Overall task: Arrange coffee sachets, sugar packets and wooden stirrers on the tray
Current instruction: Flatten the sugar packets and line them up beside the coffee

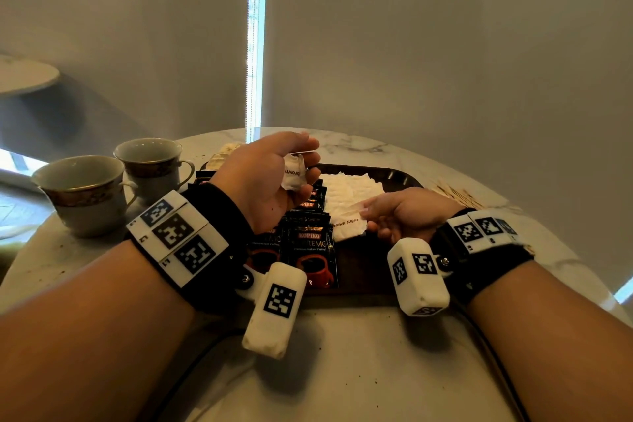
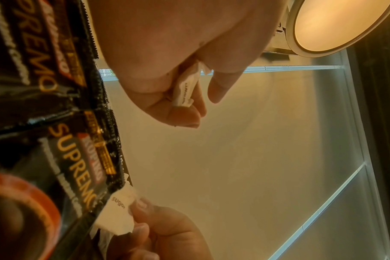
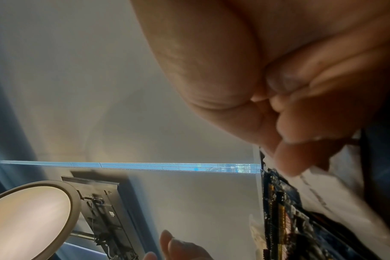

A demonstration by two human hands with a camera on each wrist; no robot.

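Observation:
A dark tray point(image 1: 356, 281) lies on the marble table. Black coffee sachets point(image 1: 310, 250) lie overlapped along its left part, and white sugar packets point(image 1: 349, 187) are spread in its middle. My left hand point(image 1: 274, 178) hovers above the sachets and grips a bunch of white brown-sugar packets point(image 1: 293, 173), seen between its fingers as packets point(image 2: 185, 89) in the left wrist view. My right hand point(image 1: 400, 214) is low over the tray and pinches one brown-sugar packet point(image 1: 347, 226) at its edge, with the packet lying next to the sachets. Wooden stirrers point(image 1: 459, 195) lie right of the tray.
Two gold-banded teacups point(image 1: 84, 193) point(image 1: 154, 164) stand at the table's left. More pale packets point(image 1: 224, 154) lie behind my left hand. A second round table point(image 1: 24, 74) stands at far left. A grey wall with a bright window slit rises behind the table.

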